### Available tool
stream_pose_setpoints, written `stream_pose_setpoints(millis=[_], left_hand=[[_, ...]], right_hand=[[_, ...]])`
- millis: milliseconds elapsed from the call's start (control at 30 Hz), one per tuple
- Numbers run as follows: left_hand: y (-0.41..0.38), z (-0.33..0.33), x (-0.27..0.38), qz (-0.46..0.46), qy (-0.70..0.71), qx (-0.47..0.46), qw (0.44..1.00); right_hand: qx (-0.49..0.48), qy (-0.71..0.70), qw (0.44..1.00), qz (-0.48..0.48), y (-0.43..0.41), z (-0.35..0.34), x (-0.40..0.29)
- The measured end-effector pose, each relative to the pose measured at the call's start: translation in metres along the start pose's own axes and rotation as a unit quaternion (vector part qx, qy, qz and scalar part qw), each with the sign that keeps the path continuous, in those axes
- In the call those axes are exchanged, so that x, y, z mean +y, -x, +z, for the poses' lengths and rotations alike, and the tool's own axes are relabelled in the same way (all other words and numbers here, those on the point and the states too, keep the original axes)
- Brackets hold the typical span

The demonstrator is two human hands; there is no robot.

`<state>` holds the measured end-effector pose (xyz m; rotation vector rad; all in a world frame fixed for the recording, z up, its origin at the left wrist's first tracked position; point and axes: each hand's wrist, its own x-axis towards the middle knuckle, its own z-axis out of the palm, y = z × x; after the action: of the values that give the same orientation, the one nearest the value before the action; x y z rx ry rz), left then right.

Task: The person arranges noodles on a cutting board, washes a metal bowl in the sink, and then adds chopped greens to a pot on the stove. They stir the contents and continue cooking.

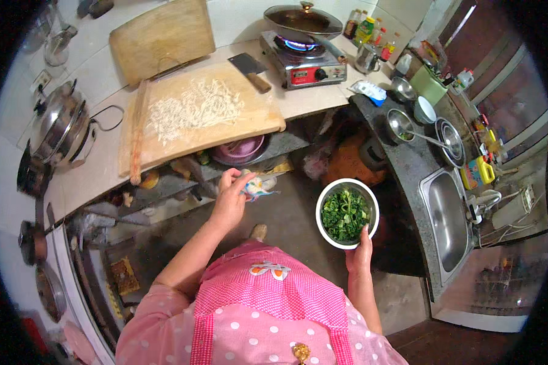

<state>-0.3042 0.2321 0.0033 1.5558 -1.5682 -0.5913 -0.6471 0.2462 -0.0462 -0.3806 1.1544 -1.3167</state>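
My right hand (360,250) grips the rim of a white-rimmed bowl, thumb over the edge. Chopped green leaves (345,214) fill much of the bowl (320,219). My left hand (231,197) is raised over the floor beside a crumpled, coloured plastic bag (255,186); whether the fingers hold it cannot be told. Beyond it, floured cut noodles (196,109) lie spread on a wooden board (255,119), with a rolling pin (139,132) along the board's left side. A cleaver (251,73) lies at the board's far right corner.
A lidded wok (303,20) stands over a lit gas burner (301,59). On the right counter are metal bowls, a ladle (427,138) and a sink (446,223). A steel pot (59,123) stands at left. Shelves with a pink basin (239,148) lie below the counter.
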Motion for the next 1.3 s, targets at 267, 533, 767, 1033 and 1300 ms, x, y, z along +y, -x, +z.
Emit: stream_pose_setpoints(millis=[267, 533, 767, 1033, 1300], left_hand=[[-0.139, 0.041, 0.025, -0.277, 0.424, -0.148, 0.849], [-0.268, 0.132, 0.051, -0.273, 0.615, -0.174, 0.719], [-0.382, 0.245, 0.106, -0.157, 0.735, -0.167, 0.639], [-0.389, 0.336, 0.050, -0.251, 0.307, -0.280, 0.875], [-0.322, 0.214, 0.099, -0.106, 0.482, -0.502, 0.710]], right_hand=[[-0.013, -0.059, 0.997, -0.046, -0.035, 0.048, -0.051], [0.040, -0.111, 0.989, -0.091, -0.052, 0.045, -0.072], [0.069, -0.096, 0.983, -0.137, -0.111, 0.018, -0.124], [0.039, -0.026, 0.997, -0.063, -0.187, 0.027, -0.221], [-0.078, 0.126, 0.989, -0.019, -0.270, 0.065, -0.310]])
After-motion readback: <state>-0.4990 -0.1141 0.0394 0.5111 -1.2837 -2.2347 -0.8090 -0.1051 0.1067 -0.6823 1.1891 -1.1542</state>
